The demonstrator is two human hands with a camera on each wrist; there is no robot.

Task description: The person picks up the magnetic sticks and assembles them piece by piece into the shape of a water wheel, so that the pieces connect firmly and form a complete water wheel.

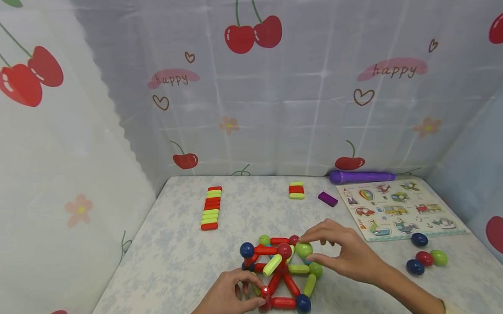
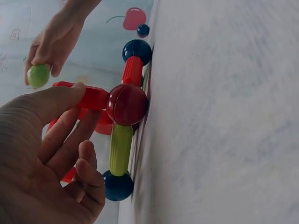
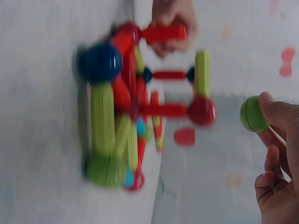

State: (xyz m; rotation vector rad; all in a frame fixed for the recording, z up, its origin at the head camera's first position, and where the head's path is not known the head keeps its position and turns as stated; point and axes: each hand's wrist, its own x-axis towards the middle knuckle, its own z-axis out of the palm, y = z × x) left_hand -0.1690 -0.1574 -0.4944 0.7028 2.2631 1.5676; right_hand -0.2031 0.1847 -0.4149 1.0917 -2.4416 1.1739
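While right hand (image 1: 346, 255) pinches green ball (image 1: 303, 250) at fingertips just above the rod-and-ball frame (image 1: 280, 276), risk = knocking the build. Held together by ball joints only, so a sideways nudge from the knuckles could prob. pop a rod loose or fold the top layer. Could also snap the ball onto the wrong joint if brought in off-line, since red ball (image 1: 284, 250) sits right beside the gap.

Left hand (image 1: 229, 301) at front-left corner of frame, thumb and fingers closed round a red rod (image 2: 91, 97) next to a dark red ball (image 2: 127, 104); too hard a squeeze or a pull there might drag the base across the table (image 1: 168, 261) or tilt the whole thing.

Spare balls (image 1: 425, 258) lie well apart on the right, near puzzle board (image 1: 399, 209); round, so apt to roll if table bumped.

Hard to make out: right wrist view badly blurred, joints w/in the frame unreadable. Far side of frame hidden behind right hand in head view. Left fingertips partly cut off at frame bottom. Can't tell whether green ball already touches a rod end.
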